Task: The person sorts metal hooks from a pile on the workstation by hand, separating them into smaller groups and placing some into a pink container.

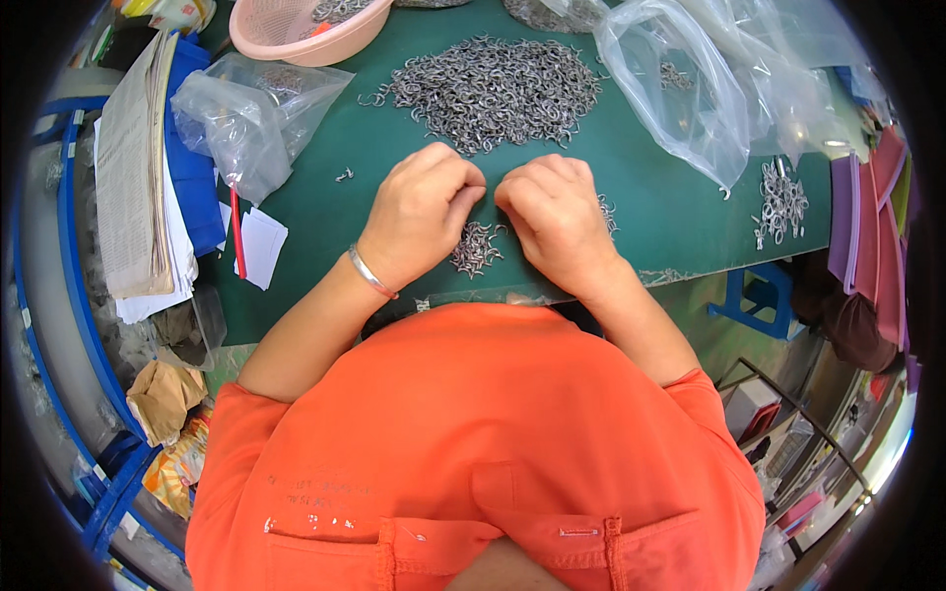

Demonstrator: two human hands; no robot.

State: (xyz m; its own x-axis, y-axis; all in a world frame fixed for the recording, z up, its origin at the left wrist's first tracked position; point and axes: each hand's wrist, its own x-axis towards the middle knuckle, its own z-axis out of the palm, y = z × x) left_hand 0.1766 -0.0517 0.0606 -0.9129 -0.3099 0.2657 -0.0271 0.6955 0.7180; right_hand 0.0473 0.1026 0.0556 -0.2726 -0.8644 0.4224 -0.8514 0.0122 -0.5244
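Observation:
My left hand and my right hand face each other over the green table, thumbs and fingers pinched together. Whatever sits between the fingertips is too small to make out. Just below and between them lies a small pile of curved metal pieces. Another few pieces show beside my right hand, partly covered by it. Beyond both hands spreads a large heap of grey, hook-shaped metal pieces. A metal bangle circles my left wrist.
A pink plastic basket stands at the far left near a clear plastic bag and a red pen. Large clear bags lie at the far right. Metal clasps sit near the right edge; a blue stool stands below.

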